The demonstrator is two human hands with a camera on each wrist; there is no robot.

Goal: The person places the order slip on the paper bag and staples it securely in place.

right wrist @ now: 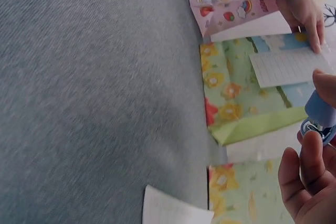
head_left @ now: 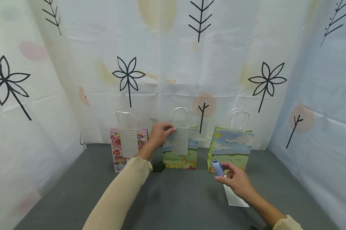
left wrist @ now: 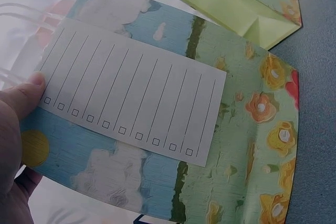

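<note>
Left hand [head_left: 161, 132] pinches the card [head_left: 180, 142] to the middle bag [head_left: 180, 162] at twelve o'clock, seemingly for steadiness; right hand [head_left: 237, 182] grips a blue stapler-like tool [head_left: 218, 168], two o'clock.

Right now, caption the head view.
Left fingers pinch a card against the middle bag; right fingers hold a lavender object.

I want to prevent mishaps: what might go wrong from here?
The card on the middle bag might slip if the left hand pinching its top loosens. The right hand holds the blue tool in the air; it could drop. The loose card nearby could get nudged by that hand.
</note>
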